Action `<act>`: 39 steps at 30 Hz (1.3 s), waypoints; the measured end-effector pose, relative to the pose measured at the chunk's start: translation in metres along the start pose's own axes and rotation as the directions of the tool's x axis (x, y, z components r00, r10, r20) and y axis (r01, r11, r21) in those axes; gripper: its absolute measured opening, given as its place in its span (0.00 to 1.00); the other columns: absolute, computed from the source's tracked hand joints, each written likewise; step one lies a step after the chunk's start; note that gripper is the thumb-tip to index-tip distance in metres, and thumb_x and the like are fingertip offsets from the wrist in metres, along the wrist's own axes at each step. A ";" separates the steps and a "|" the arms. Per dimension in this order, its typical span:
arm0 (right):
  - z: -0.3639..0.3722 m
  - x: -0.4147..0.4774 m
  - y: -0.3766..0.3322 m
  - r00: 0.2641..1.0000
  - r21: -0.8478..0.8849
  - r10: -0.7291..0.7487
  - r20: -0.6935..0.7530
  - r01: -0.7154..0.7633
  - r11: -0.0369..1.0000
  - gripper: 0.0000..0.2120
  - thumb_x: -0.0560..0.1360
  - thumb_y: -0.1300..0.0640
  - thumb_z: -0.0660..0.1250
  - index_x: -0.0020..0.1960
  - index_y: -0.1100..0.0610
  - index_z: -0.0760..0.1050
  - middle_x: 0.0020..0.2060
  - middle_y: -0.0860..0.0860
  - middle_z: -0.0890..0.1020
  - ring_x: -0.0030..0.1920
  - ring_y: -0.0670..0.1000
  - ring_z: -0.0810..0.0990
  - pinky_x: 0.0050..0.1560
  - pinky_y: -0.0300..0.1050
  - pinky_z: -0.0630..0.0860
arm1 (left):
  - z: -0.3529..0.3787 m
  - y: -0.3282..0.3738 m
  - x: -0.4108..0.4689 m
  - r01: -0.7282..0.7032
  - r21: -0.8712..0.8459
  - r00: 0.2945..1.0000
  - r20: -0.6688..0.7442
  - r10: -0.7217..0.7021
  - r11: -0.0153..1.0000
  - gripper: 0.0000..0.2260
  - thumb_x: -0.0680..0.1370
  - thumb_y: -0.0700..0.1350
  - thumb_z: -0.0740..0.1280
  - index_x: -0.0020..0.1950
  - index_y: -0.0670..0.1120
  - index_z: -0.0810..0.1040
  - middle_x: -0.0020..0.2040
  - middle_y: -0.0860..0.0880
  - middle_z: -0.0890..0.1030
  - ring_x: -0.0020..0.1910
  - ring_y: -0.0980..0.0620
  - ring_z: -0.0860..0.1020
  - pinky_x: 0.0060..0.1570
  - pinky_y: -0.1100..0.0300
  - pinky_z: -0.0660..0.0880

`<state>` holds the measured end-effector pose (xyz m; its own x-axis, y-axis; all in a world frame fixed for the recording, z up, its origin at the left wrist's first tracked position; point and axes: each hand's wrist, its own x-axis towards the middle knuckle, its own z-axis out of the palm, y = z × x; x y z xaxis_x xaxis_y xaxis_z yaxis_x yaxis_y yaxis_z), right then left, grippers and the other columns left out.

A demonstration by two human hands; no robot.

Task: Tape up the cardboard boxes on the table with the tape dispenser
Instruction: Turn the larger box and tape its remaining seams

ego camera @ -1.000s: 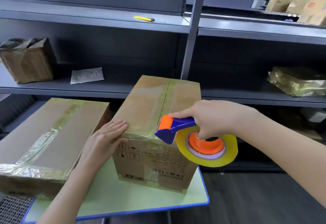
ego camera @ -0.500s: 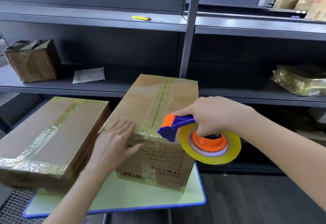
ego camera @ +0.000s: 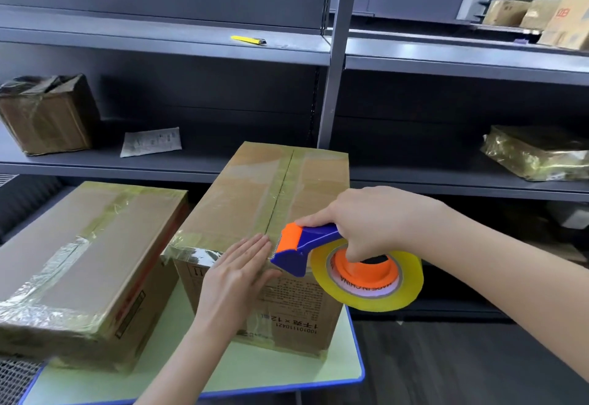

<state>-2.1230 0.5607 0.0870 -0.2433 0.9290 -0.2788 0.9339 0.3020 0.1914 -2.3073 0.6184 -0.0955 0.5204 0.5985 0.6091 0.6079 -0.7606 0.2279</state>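
Gripping tape dispenser [ego camera: 318, 240] in right hand [ego camera: 376, 226], blade end touching near top edge of taller box [ego camera: 271, 188]. Pressing left hand [ego camera: 237, 274] flat, fingers straight, on its near face. Second box [ego camera: 86, 245] sitting left of it on surface [ego camera: 287, 369].

Centre box [ego camera: 255, 200]: matt brown cardboard, near face printed; glossy clear tape along top seam and near edge, wrinkled in places. Left box [ego camera: 79, 245]: same matt cardboard, tape crinkled, bright glare at near corner. Tape dispenser [ego camera: 306, 245]: smooth glossy plastic, blue and orange. Tape roll [ego camera: 382, 296]: translucent yellowish, shiny. Table [ego camera: 287, 369]: smooth pale-green top, low sheen, blue edge. Shelving [ego camera: 446, 60]: grey painted metal, matt. Far-right parcel [ego camera: 535, 152]: crumpled glossy film. Sheet [ego camera: 151, 141] on far-left shelf: creased matt paper.
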 end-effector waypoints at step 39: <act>0.080 -0.057 0.070 0.992 0.135 0.087 -0.089 -0.075 0.988 0.37 0.74 0.52 0.62 0.72 0.30 0.45 0.38 0.45 0.64 0.34 0.44 0.66 0.32 0.38 0.63 | 0.026 0.060 0.020 -0.083 0.170 0.996 -0.020 0.088 0.982 0.24 0.80 0.55 0.54 0.57 0.40 0.81 0.57 0.45 0.81 0.57 0.49 0.79 0.62 0.58 0.71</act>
<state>-2.0230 0.5123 0.0414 -0.1834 0.9672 -0.1759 0.9763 0.2002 0.0826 -2.2450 0.5914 -0.0899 0.5595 0.5243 0.6419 0.6556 -0.7538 0.0443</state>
